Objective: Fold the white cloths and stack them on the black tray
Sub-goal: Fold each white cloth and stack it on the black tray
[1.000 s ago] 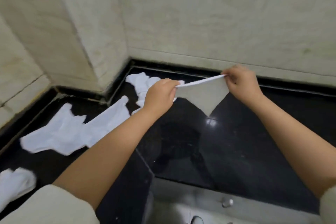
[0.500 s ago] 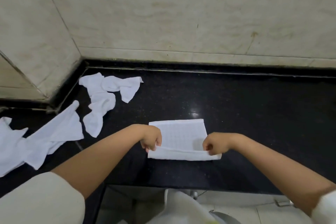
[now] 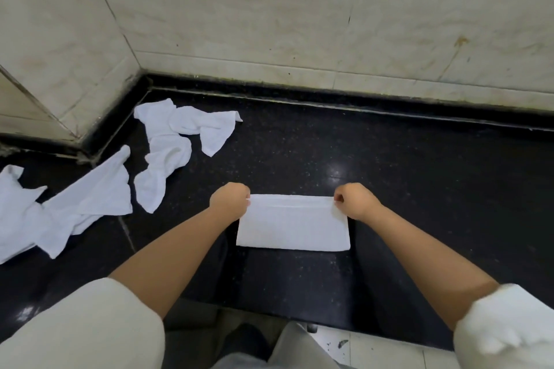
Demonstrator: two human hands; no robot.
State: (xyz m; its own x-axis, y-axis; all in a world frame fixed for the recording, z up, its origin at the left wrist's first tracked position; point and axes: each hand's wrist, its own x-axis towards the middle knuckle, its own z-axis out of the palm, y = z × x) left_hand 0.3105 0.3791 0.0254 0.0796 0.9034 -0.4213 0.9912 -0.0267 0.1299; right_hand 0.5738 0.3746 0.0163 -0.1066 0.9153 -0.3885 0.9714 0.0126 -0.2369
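Observation:
A white cloth (image 3: 293, 228) lies folded into a flat rectangle on the black stone counter (image 3: 419, 189). My left hand (image 3: 229, 199) pinches its far left corner and my right hand (image 3: 352, 199) pinches its far right corner. Both fists are closed on the cloth's far edge. Unfolded white cloths lie crumpled to the left: one bunch (image 3: 177, 144) near the wall corner, another (image 3: 66, 210) further left. No black tray is in view.
Beige tiled walls (image 3: 299, 9) rise behind the counter and at the left. The counter's front edge (image 3: 299, 317) runs just below my forearms, with light floor tiles (image 3: 374, 350) beneath. My pale sleeves (image 3: 75, 326) fill the bottom corners.
The cloth went from hanging in the air between my hands to lying on the counter. My hands then carried the near edge over to the far edge, folding it in half.

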